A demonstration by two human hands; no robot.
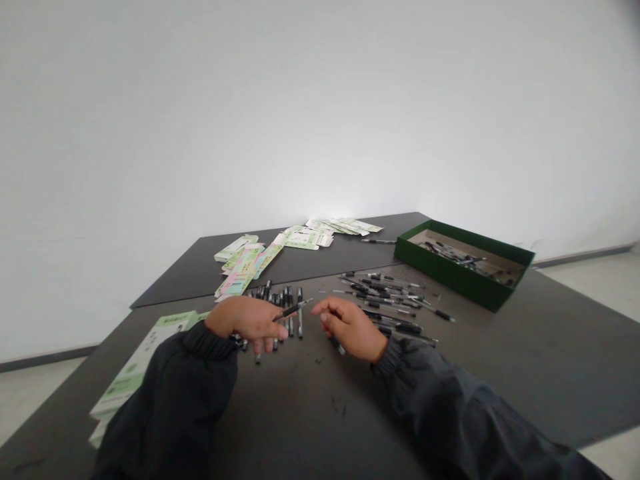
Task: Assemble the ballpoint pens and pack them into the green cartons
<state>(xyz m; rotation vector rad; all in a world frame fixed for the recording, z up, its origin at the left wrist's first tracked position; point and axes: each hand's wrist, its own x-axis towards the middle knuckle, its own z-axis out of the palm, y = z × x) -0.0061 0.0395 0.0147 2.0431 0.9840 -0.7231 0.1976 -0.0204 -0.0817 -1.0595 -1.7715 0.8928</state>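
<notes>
My left hand [250,320] holds an uncapped black gel pen [291,310] between thumb and fingers, its bare tip pointing right. Below that hand, several capped pens [300,313] lie side by side in a rough row, partly covered by it. Across a small gap, my right hand [350,328] has its fingers curled, the index finger near the pen's tip. A short black-and-clear piece, apparently a pen cap [337,345], sticks out beneath the right palm; the rest is hidden. Just beyond this hand lies a loose heap of uncapped pens [385,291].
A green open box [450,280] with more pens stands at the right. Flat printed cartons [245,267] and a pile of white-green cartons [345,227] lie at the back. More cartons [150,353] sit beside my left sleeve. A wall backs the dark table [320,413].
</notes>
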